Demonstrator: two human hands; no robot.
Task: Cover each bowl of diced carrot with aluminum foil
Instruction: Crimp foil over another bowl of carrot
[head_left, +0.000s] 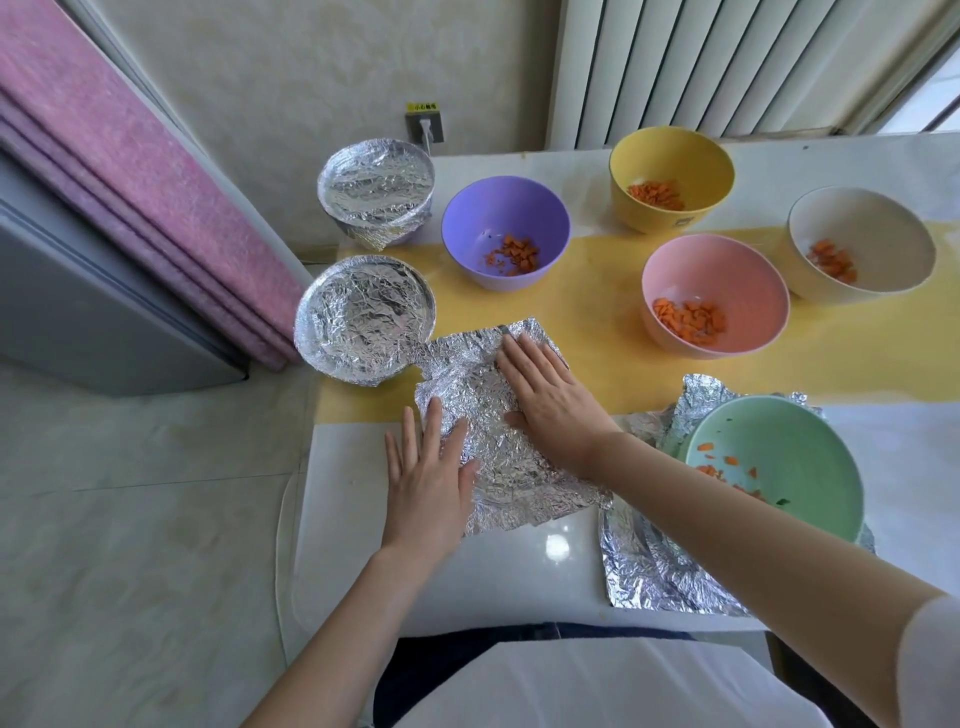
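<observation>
Your right forearm hides part of the green bowl and its carrot; spare foil lies under it. Left hand and right hand press flat, fingers straight, on the foil sheet mid-table. Covered bowl sits just beside the sheet's far-left corner. Purple bowl and pink bowl stand uncovered behind.

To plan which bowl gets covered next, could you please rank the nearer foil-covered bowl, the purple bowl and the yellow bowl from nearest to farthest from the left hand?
1. Nearer foil-covered bowl, just beyond the left hand, slightly to its left.
2. Purple bowl, farther back, mid-table.
3. Yellow bowl, far back on the right.
</observation>
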